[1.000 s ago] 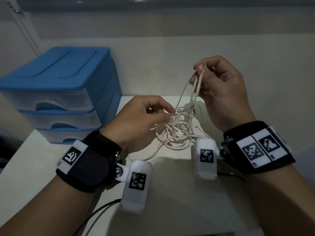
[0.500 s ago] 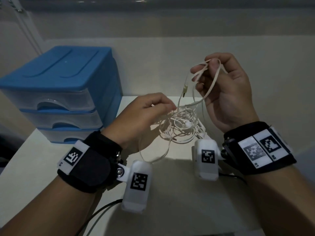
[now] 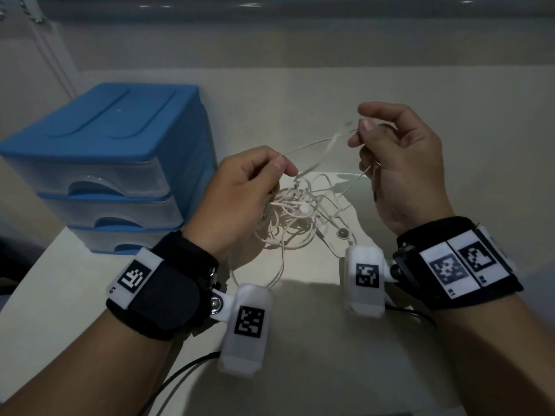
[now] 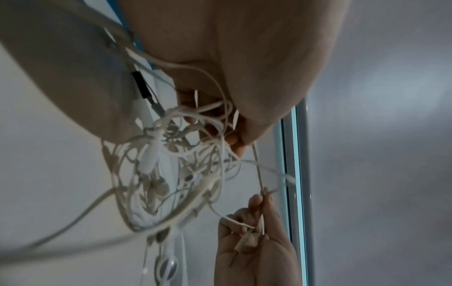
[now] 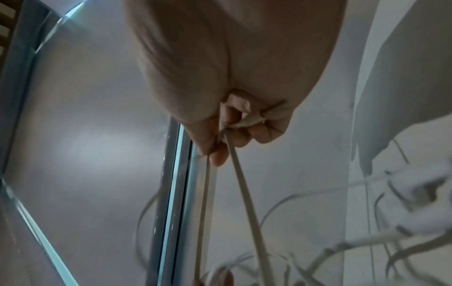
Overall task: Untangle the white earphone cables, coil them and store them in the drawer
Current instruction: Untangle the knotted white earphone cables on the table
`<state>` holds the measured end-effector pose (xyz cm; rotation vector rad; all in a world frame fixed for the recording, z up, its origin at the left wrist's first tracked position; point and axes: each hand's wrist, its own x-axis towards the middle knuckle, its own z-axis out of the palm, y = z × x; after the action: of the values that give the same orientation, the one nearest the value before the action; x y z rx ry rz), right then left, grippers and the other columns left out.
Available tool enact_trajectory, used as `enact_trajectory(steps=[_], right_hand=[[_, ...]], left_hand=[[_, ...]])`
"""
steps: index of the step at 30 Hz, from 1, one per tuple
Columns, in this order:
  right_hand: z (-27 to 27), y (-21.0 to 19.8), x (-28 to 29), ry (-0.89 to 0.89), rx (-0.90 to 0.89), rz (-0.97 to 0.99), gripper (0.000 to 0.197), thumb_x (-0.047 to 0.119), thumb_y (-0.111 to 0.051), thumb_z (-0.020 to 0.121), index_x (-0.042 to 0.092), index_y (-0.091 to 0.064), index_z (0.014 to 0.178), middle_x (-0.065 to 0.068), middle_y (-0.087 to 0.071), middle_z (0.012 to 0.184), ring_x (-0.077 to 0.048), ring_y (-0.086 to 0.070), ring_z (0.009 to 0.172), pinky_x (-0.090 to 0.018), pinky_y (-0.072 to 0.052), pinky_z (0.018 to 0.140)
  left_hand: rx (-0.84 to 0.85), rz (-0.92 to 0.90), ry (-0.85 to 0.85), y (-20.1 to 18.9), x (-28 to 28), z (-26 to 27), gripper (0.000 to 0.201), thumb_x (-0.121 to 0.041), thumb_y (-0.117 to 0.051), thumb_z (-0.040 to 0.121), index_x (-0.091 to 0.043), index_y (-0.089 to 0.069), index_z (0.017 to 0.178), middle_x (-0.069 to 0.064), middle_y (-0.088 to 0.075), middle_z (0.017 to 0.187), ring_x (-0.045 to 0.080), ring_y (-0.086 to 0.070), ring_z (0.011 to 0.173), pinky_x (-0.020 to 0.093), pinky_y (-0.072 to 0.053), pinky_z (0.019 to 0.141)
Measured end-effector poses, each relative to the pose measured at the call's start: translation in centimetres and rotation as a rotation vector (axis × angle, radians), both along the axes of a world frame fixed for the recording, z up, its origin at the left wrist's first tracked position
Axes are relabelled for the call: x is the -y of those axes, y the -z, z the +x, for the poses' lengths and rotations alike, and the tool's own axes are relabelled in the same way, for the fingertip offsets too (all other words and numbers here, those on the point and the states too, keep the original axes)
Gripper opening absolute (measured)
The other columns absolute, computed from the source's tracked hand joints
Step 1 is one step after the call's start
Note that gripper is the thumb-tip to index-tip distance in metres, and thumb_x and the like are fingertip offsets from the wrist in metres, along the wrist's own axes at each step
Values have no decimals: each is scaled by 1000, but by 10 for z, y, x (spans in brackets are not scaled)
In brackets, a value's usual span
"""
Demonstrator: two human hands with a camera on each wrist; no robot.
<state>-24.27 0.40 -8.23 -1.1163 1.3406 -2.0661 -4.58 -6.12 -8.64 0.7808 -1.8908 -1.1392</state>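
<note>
Left hand [image 3: 240,187] raised over the desk [image 3: 330,355], grip pinching a strand of the cables [image 3: 297,217] between thumb and forefinger, other strands caught under the curled fingers. Right hand [image 3: 402,163] higher and to the right, grip closed on the same strand at thumb and forefinger, with the plug end tucked in the palm, seen from the left wrist [image 4: 247,241]. Strand stretched between the two hands, blurred near the right one. Bulk of the cables hanging as a tangle from the left hand, between both wrists, lower loops reaching the desk or just above it; cannot tell which. Earbud [image 3: 304,209] in the middle of the tangle, another earbud [image 3: 342,234] lying on the desk beside it. Drawers [image 3: 102,163], blue with three clear fronts, all pushed in, standing on the desk at the left, near the left hand.
</note>
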Motion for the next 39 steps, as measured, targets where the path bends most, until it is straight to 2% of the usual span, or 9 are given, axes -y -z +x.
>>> enact_trajectory(steps=[10,16,21,23,27,30,33,36,39], right_hand=[[-2,4,0,-188,64,136,19,4,-61,93,12,-74,105,-3,-67,73,-14,-48,64,-24,-36,60],[-2,3,-4,-301,147,177,20,10,-52,81,6,-71,84,-4,-60,67,-12,-51,59,-21,-39,58],[-3,3,-7,-366,154,162,20,8,-40,81,5,-56,69,-5,-49,61,-19,-41,64,-30,-30,62],[-2,2,-6,-381,129,162,23,11,-40,83,3,-54,67,-2,-42,51,-23,-30,58,-31,-30,60],[4,2,-2,-328,22,159,10,14,-57,83,8,-58,76,2,-33,50,-14,-25,45,-24,-29,47],[5,6,-2,-379,-176,195,15,17,-68,87,7,-70,98,-2,-42,54,-13,-32,50,-22,-31,50],[11,6,-5,-475,-317,209,12,17,-69,88,10,-74,80,-9,-57,66,-13,-37,58,-23,-32,57],[9,1,-6,-480,-80,125,21,12,-63,89,15,-68,69,1,-57,61,-14,-34,57,-28,-30,59],[2,-4,-6,-435,101,17,13,13,-57,93,9,-64,82,4,-50,59,-14,-32,58,-28,-27,60]], left_hand=[[-77,71,-69,-3,2,-1,24,-18,-58,101,-9,-77,88,-5,-41,57,8,-40,59,22,-39,60],[-123,29,-27,-2,3,-1,21,-10,-60,98,-4,-70,81,-15,-60,62,10,-56,70,20,-47,70],[-182,62,-45,-3,4,-1,22,-11,-54,103,-5,-67,86,1,-56,66,21,-60,72,22,-53,70],[-207,65,-45,-4,4,0,22,-12,-53,104,-7,-67,88,9,-52,69,24,-59,72,20,-52,67],[-207,7,6,-5,1,0,20,-14,-55,104,-9,-73,96,0,-56,68,17,-56,69,22,-50,67],[-199,-38,20,-7,-1,0,19,-13,-57,103,-7,-75,103,-10,-59,68,11,-53,68,21,-50,67],[-189,-59,13,-8,-3,1,17,-14,-60,102,-7,-75,106,0,-61,72,9,-53,68,20,-49,67],[-150,-33,9,-7,-1,1,12,-15,-67,98,-9,-75,103,22,-60,80,11,-54,70,24,-49,70],[-56,51,0,-3,1,1,7,-15,-71,94,-11,-76,97,14,-66,82,12,-59,74,26,-51,74]])
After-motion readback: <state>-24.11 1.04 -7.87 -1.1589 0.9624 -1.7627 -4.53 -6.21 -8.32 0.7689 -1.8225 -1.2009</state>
